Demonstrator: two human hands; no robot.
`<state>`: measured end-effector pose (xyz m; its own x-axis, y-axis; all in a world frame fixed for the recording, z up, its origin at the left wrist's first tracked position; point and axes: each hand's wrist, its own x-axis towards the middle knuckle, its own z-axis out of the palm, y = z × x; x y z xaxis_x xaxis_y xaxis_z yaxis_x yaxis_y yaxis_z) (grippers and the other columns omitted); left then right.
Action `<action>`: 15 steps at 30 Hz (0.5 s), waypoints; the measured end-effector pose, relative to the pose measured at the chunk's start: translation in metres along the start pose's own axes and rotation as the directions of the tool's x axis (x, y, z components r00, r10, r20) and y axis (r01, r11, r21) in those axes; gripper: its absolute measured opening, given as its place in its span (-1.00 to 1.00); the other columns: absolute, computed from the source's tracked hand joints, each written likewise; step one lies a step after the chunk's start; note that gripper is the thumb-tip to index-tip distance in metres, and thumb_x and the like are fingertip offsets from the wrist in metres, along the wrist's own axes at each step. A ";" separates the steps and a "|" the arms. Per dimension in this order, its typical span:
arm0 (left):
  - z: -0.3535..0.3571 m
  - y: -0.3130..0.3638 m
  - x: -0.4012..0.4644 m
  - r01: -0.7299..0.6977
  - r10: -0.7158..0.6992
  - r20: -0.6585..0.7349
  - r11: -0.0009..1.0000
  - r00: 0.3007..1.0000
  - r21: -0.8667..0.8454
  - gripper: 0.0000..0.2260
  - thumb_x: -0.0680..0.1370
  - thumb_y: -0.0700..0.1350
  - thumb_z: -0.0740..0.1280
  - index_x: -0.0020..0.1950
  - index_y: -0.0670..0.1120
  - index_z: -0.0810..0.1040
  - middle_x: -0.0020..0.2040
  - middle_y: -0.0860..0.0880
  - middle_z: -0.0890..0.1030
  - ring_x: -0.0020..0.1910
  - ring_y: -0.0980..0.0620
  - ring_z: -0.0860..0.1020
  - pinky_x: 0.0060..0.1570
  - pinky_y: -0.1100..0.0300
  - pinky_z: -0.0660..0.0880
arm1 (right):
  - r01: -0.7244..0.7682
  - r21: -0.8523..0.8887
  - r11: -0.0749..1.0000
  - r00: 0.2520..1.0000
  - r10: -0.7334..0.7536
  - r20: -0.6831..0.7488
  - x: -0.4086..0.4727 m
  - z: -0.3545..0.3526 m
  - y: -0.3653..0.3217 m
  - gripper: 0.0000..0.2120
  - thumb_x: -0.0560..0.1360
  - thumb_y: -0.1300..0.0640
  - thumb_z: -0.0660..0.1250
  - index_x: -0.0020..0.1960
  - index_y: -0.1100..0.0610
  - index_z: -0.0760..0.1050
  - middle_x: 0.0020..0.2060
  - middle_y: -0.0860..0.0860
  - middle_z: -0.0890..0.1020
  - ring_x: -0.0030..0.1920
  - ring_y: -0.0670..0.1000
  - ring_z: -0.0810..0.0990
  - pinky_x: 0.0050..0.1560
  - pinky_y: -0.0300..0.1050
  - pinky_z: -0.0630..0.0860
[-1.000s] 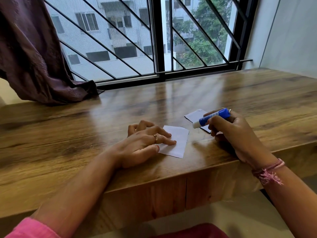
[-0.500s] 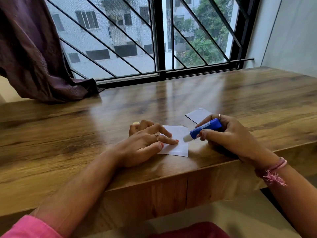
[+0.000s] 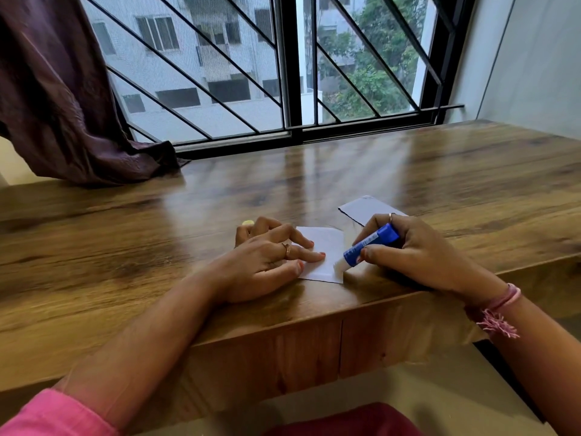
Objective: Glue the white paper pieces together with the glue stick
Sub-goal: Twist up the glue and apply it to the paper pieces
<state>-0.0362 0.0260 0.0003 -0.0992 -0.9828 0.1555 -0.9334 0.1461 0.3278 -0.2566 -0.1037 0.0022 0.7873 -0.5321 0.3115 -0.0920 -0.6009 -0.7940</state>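
Just right of the frame's centre, the right hand curls around the blue plastic glue stick and sets its white tip on the right edge of the small square white paper piece, while the left hand lies beside it with fingers stretched flat, pinning that piece to the glossy wooden table. Gluing looks only just under way. The second white paper piece lies apart, above the right hand, not yet joined.
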 end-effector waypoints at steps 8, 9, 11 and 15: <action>-0.001 0.003 0.000 0.030 -0.030 0.005 1.000 1.000 0.004 -0.63 0.53 0.15 0.10 0.31 0.24 0.48 0.26 0.21 0.44 0.36 0.14 0.22 0.37 -0.14 0.10 | -0.034 -0.070 0.997 0.995 0.027 -0.096 0.004 0.000 0.002 -0.93 0.37 0.14 0.45 -0.23 0.05 0.55 -0.57 -0.16 0.46 -0.52 -0.19 0.36 -0.44 -0.37 0.29; -0.001 0.004 0.001 0.031 -0.031 0.006 1.000 0.999 0.004 -0.63 0.53 0.15 0.10 0.31 0.24 0.48 0.26 0.21 0.44 0.35 0.14 0.21 0.37 -0.14 0.09 | -0.018 -0.070 0.997 0.998 0.014 -0.065 0.002 -0.001 0.000 -0.93 0.35 0.09 0.43 -0.22 0.06 0.56 -0.54 -0.13 0.47 -0.50 -0.19 0.36 -0.44 -0.37 0.28; -0.001 0.004 0.001 0.033 -0.033 0.007 0.999 0.999 0.009 -0.63 0.53 0.15 0.09 0.31 0.25 0.47 0.26 0.22 0.44 0.35 0.16 0.20 0.38 -0.13 0.07 | 0.004 -0.077 0.997 1.000 -0.006 -0.026 0.001 -0.002 0.000 -0.88 0.31 0.04 0.38 -0.21 0.06 0.58 -0.49 -0.08 0.47 -0.47 -0.17 0.36 -0.43 -0.35 0.27; -0.001 0.005 0.001 0.033 -0.033 0.008 0.999 0.999 0.005 -0.63 0.53 0.15 0.09 0.31 0.25 0.47 0.26 0.23 0.43 0.37 0.15 0.21 0.37 -0.14 0.06 | -0.040 -0.039 0.998 0.991 0.035 -0.128 0.006 -0.001 0.004 -0.90 0.39 0.21 0.44 -0.24 0.07 0.56 -0.56 -0.13 0.44 -0.51 -0.17 0.33 -0.45 -0.35 0.26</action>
<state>-0.0400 0.0261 0.0032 -0.0716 -0.9880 0.1367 -0.9380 0.1133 0.3277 -0.2528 -0.1100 0.0016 0.6988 -0.6249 0.3481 -0.1476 -0.6021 -0.7847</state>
